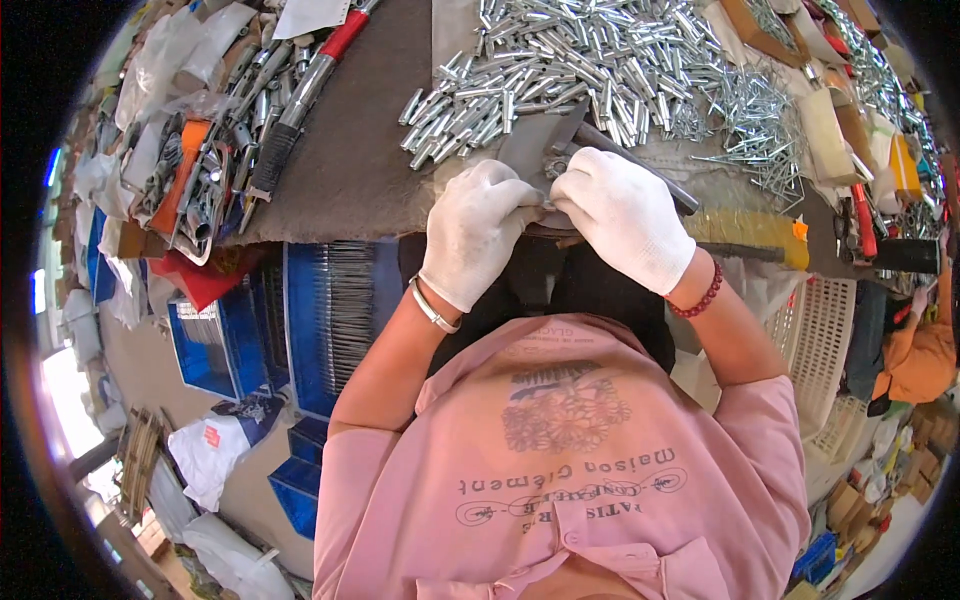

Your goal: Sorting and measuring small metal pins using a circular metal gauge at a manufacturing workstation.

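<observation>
Both my hands wear white gloves and meet at the near edge of the workbench [335, 165]. My left hand [478, 232] is closed, its thumb and fingers pinched together. Close beside it, my right hand [622, 212] pinches from the other side. Whatever sits between the fingertips is too small and covered to name. Just beyond the fingertips lie a dark curved metal plate [530, 143] and a dark round bar [655, 178], partly hidden by my right hand. A large heap of shiny metal tubes [590, 70] spreads behind them.
Thin screws or pins [762, 125] are piled at the right. Hand tools, including a red-and-black handled one [312, 95], crowd the left. Blue bins [325, 330] stand below the bench at left, a white plastic basket [815, 330] at right. Another person [915, 355] is at far right.
</observation>
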Action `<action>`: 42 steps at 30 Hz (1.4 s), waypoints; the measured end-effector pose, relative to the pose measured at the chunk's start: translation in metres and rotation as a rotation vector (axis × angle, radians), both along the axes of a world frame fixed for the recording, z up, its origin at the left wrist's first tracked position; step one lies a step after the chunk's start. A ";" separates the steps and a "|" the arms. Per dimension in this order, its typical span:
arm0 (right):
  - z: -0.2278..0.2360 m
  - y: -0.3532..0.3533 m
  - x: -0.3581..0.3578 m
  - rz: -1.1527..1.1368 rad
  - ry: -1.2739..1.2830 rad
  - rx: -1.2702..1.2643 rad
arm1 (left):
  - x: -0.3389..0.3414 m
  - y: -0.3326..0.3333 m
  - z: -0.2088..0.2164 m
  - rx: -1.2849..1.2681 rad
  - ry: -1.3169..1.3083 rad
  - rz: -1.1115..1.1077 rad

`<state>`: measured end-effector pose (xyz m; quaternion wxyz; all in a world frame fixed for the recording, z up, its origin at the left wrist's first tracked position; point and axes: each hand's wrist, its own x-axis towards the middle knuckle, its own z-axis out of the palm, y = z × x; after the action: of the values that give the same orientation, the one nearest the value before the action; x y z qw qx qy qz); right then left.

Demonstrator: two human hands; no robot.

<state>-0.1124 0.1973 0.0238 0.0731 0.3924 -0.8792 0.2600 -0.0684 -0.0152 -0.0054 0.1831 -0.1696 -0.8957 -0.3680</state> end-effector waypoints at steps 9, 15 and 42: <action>0.009 -0.007 0.001 0.119 0.205 0.231 | -0.002 0.001 0.000 -0.011 0.083 -0.007; 0.017 0.014 -0.003 -0.100 0.186 0.262 | -0.004 -0.006 -0.006 0.011 0.016 -0.026; 0.035 0.048 0.047 -0.228 0.015 -0.128 | -0.008 0.003 0.004 0.124 -0.083 -0.014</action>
<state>-0.0654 0.2451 0.0588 0.1337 0.2862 -0.8992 0.3027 -0.0764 -0.0122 -0.0015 0.1537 -0.1489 -0.8767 -0.4309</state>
